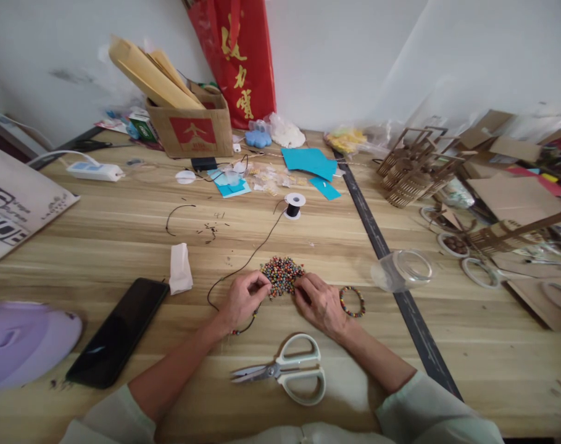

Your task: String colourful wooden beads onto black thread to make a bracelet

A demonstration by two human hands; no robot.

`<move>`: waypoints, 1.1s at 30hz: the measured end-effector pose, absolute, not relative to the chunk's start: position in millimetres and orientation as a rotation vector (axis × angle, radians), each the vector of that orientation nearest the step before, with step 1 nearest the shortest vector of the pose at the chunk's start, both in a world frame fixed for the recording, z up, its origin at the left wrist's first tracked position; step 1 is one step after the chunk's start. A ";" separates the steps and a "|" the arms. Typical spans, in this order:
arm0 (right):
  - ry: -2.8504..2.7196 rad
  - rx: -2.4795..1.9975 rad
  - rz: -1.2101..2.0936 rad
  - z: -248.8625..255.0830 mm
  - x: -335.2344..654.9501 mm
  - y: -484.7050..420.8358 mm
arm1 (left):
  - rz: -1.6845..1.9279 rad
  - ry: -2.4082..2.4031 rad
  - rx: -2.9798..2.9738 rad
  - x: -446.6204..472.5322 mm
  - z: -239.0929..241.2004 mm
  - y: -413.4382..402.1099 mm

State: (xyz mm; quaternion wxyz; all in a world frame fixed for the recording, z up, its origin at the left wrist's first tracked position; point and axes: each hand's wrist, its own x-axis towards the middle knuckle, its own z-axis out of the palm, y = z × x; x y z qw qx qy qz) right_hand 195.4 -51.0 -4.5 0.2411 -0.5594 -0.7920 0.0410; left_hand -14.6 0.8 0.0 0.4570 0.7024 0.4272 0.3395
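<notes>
Light wood-grain table (99, 246) under the hands, dark seam strip (377, 237) running diagonally to their right. Plain white wall (336, 55) beyond them, scuffed at far left. Red hanging bag (238, 55) against wall, ahead. Even, soft light.

Gold Chinese characters on red bag (236, 55)

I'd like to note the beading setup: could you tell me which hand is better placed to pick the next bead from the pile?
Probably the right hand: its fingertips touch the bead pile, while the left hand pinches the black cord.
</notes>
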 end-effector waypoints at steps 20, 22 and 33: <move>-1.749 -1.296 0.365 -10.4 205.9 -31.6 | 1.160 1.152 1.470 -18.8 -3.9 7.0; -1.743 -1.311 0.425 -12.1 205.3 -29.5 | 1.115 1.139 1.456 -18.8 -5.4 6.9; -1.874 -1.326 0.543 -23.5 202.9 -20.3 | 0.750 1.013 1.964 -12.1 -0.7 5.3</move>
